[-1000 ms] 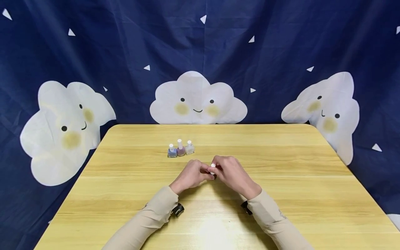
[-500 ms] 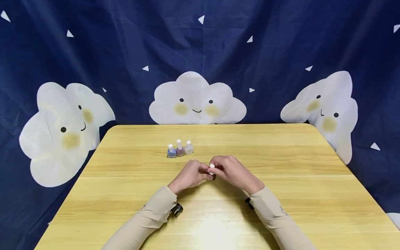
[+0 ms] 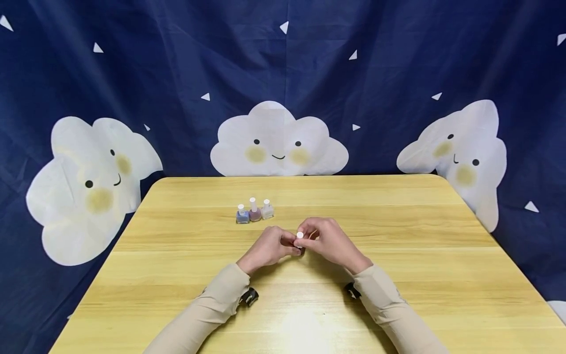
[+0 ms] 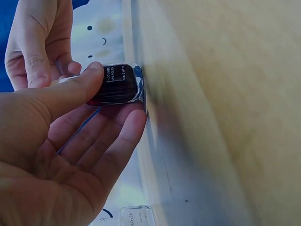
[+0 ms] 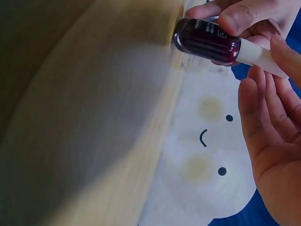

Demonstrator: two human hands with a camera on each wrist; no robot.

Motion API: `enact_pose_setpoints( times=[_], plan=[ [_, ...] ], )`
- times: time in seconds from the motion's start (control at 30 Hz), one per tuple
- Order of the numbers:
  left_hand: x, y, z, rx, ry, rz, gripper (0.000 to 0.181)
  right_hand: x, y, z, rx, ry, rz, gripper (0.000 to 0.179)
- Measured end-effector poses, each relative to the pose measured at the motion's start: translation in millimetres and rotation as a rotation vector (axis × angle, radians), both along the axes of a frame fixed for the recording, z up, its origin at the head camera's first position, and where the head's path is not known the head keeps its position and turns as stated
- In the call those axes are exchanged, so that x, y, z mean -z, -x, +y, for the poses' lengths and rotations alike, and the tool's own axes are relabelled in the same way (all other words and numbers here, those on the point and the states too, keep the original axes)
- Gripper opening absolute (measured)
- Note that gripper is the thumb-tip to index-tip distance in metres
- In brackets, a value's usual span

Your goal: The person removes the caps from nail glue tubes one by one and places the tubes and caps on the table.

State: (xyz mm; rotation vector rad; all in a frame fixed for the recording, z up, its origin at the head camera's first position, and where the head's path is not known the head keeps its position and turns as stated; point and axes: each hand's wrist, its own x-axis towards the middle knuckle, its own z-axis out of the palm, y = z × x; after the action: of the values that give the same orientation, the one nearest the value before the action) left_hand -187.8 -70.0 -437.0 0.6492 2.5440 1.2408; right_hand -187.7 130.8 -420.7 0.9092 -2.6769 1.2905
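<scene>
A dark red nail polish bottle (image 5: 207,41) with a white cap (image 5: 257,55) stands between both hands. My left hand (image 3: 268,247) pinches the glass body between thumb and fingers, close over the table; in the left wrist view the thumb lies across the bottle's printed label (image 4: 117,77). My right hand (image 3: 332,243) has thumb and fingers round the white cap, seen in the right wrist view. The cap sits on the bottle's neck. In the head view the fingers hide most of the bottle.
Beyond the left hand stand three nail polish bottles in a row: a blue bottle (image 3: 242,216), a mauve bottle (image 3: 255,213) and a clear whitish bottle (image 3: 267,211). The wooden table (image 3: 398,211) ends at a blue curtain (image 3: 380,88) with cloud prints.
The right hand has turned slightly at the cap, its knuckles and wrist shifting a little. The left hand keeps its hold on the bottle. The head view has shifted slightly.
</scene>
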Motion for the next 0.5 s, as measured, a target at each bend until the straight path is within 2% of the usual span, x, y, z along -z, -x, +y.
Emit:
enact_pose_setpoints(
  times=[0.3,0.5],
  plan=[
    [-0.3,0.1,-0.3,0.003,-0.013,-0.027,0.016,0.3,1.2,3.0,-0.040,0.029,-0.030,0.009],
    [0.9,0.4,-0.9,0.006,-0.014,-0.017,0.016,0.0,2.0,4.6,-0.060,0.027,-0.073,0.011]
  ],
)
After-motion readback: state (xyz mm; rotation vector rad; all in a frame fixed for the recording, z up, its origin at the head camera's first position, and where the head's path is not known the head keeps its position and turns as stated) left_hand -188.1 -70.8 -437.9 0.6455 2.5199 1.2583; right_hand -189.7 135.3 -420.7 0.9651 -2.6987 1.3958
